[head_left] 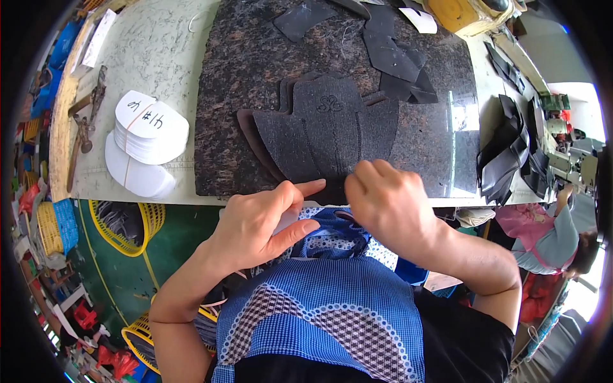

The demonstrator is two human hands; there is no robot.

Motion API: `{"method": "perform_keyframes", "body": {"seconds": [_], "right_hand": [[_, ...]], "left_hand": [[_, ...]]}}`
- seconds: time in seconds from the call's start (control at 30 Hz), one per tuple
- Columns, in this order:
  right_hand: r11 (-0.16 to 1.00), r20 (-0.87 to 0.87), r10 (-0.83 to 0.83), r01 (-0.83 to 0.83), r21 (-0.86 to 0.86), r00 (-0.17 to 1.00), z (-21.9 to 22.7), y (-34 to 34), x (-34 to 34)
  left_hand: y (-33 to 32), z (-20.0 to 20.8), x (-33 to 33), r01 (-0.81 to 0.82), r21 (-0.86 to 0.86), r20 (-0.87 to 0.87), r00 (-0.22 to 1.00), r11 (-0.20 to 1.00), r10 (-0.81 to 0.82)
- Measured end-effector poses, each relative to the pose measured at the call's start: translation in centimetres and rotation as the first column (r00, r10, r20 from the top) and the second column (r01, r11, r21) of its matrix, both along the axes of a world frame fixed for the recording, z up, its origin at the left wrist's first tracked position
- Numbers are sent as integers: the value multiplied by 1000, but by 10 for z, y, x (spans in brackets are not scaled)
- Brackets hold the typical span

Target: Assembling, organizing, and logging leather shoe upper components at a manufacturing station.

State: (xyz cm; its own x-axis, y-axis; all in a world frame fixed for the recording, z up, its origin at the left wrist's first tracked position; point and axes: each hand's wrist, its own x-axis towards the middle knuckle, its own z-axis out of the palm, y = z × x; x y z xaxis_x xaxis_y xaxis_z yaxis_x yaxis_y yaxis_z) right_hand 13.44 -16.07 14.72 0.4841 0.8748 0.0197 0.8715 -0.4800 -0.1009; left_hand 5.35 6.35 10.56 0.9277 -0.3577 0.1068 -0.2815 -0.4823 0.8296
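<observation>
Charcoal, flared, textured fabric pieces [345, 137] lie fanned at the front edge of the speckled stone surface [220, 127]. Top seams look finished, the narrow end unfinished. There the right hand [386, 198] curls, grip hidden; the left hand [255, 220] is spread, seemingly unladen.

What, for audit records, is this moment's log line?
left hand: open; right hand: curled; dark flared fabric panels: layered on speckled brown stone slab

This is a workshop for stitched goods: a granite slab [223, 108] bears stitched black panels [329, 131]. Left of the slab lie a hammer [84, 136] and rubber-banded white cutouts [159, 135]; to its right is another worker [543, 233].
</observation>
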Motion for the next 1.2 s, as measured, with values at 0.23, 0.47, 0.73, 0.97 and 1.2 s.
{"method": "perform_keyframes", "body": {"seconds": [0.23, 0.47, 0.73, 0.97, 1.2], "right_hand": [[994, -36, 106, -105, 30, 994, -12, -3, 29], [783, -799, -325, 618, 74, 507, 4, -101, 2], [871, -548, -233, 423, 249, 803, 8, -44, -5], [783, -563, -56, 386, 488, 825, 8, -13, 28], [954, -689, -159, 291, 78, 707, 0, -73, -30]], "left_hand": [[-1, -4, -4, -63, 60, 12, 998, 996, 62], [7, -6, -2, -9, -51, 71, 997, 999, 13], [4, 2, -1, 11, 34, 69, 998, 999, -14], [3, -4, -7, -45, -17, 49, 998, 999, 46], [12, 9, -5, 9, -244, 34, 999, 970, -1]]}}
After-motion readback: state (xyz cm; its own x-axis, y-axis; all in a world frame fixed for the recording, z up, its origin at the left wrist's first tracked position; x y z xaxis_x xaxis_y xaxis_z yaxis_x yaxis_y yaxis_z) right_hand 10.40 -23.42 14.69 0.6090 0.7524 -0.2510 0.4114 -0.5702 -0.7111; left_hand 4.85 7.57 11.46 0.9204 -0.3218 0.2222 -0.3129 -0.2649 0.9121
